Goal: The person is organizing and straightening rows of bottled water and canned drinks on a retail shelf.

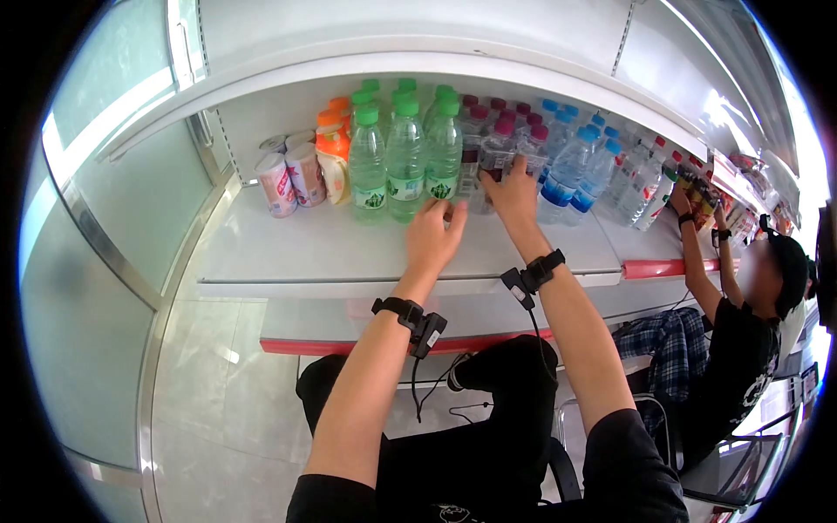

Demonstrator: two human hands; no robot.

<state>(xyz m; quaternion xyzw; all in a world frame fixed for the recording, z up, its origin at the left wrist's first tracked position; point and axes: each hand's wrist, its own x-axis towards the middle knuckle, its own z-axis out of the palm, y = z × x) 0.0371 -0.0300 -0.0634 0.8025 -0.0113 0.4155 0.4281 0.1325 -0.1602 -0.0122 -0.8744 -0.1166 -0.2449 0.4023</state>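
Observation:
My right hand [514,199] reaches onto the white shelf [323,253], thumb and fingers around the front of a clear bottle with a purple-red cap [498,144]. More bottles with the same cap stand close behind and beside it. Low in front of the green-capped water bottles [405,161], my left hand [432,234] has its fingers loosely curved and the thumb apart, holding nothing visible. Its fingertips overlap the foot of the front green-capped bottles in this view. Both wrists wear black straps with small cabled boxes.
Left of the green caps stand orange-capped bottles [333,157] and several cans [277,185]. Blue-capped bottles [568,170] and red-capped bottles [645,183] fill the right. An upper shelf [418,65] overhangs them. Another person [741,349] sits at the right, reaching to the shelf.

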